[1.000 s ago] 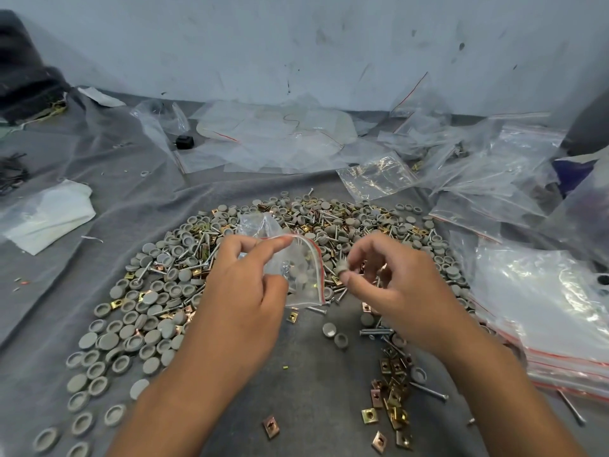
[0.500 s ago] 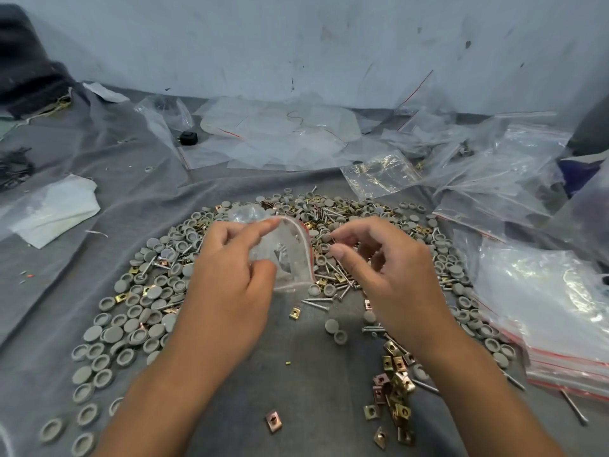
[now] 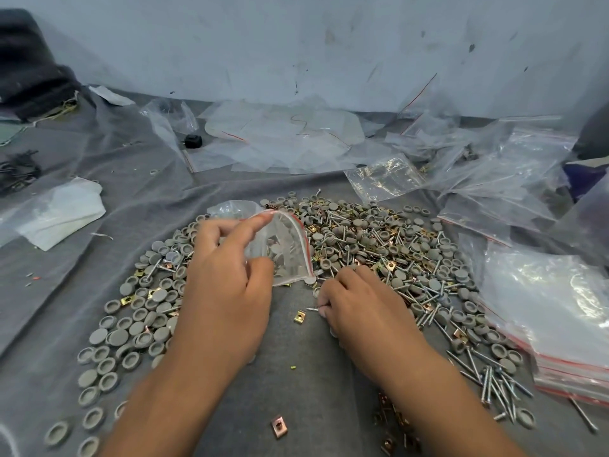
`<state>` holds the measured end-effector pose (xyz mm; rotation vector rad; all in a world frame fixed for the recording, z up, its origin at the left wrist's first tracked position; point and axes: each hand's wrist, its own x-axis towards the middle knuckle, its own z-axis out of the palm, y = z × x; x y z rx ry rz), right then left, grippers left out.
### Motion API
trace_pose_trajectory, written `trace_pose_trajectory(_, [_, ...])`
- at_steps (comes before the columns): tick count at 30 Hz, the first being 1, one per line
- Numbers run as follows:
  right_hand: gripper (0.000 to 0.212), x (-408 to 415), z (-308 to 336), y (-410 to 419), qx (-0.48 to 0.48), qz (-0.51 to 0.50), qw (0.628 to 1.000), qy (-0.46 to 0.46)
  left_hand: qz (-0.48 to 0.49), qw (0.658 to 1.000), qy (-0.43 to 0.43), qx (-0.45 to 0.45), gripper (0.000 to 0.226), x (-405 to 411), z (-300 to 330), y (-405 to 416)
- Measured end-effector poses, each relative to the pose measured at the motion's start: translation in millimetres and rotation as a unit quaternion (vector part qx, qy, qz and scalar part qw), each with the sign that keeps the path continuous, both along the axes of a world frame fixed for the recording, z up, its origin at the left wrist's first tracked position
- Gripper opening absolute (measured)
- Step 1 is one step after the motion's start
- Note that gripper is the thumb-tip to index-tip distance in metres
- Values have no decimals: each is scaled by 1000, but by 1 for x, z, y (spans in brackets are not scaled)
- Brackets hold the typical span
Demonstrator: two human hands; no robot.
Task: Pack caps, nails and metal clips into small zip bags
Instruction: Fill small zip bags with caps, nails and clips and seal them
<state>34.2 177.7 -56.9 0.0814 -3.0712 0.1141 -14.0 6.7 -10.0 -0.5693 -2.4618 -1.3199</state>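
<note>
Grey-clothed bench [image 3: 99, 192] strewn with caps [image 3: 131, 324], your left hand [image 3: 227, 291] pinching the zip bag [image 3: 286, 249], mouth facing right, long axis running away from you, right hand [image 3: 365, 311] fingers [image 3: 324, 313] curled pinching a nail [image 3: 311, 309] pointing left.

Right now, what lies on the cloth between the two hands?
Head view: one brass clip and a small screw on grey cloth, between left hand and right hand.

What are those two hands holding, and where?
The left hand pinches the small clear zip bag near its open red-striped mouth. The right hand seems to pinch a screw; unclear.
</note>
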Motion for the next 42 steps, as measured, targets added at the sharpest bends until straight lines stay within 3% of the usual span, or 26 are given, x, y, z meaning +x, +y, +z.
trace_pose_trajectory(3, [15, 2, -4, -3, 45, 27, 998, -17, -2, 1000, -3, -6, 51, 0, 0, 0])
trace_pose_trajectory(8, [18, 3, 5, 1, -33, 11, 999, -19, -1, 1000, -10, -11, 51, 0, -1, 0])
trace_pose_trajectory(16, [19, 6, -2, -4, 68, 27, 997, -10, -7, 1000, -7, -15, 50, 3, -1, 1])
trace_pose_trajectory(18, [18, 6, -3, -3, 10, 27, 998, 50, -11, 1000, -7, -18, 50, 3, 0, 1])
trace_pose_trajectory(20, [9, 5, 10, -1, -132, -20, 977, 164, -16, 1000, -12, -20, 50, 2, 0, 1])
trace_pose_trajectory(23, [6, 4, 31, -5, -321, -12, 889, 327, -28, 999, -19, -22, 50, 2, -2, 2])
trace_pose_trajectory(27, [23, 3, 42, -22, -424, 59, 842, 329, -58, 998, -25, -30, 48, 4, -5, 7])
trace_pose_trajectory(33, [18, 0, 39, -14, -310, 51, 899, 306, -69, 997, -25, -20, 45, 3, -5, 6])
trace_pose_trajectory(37, [7, 0, 41, 21, -346, -19, 880, 325, -51, 998, -32, -21, 49, 2, -4, 3])
trace_pose_trajectory(40, [14, 0, 30, 46, -237, -85, 962, 104, -43, 998, -31, -20, 50, 2, -2, 2])
trace_pose_trajectory(42, [18, 1, 20, 50, -151, -97, 983, -27, -44, 998, -27, -26, 50, 3, -2, 3])
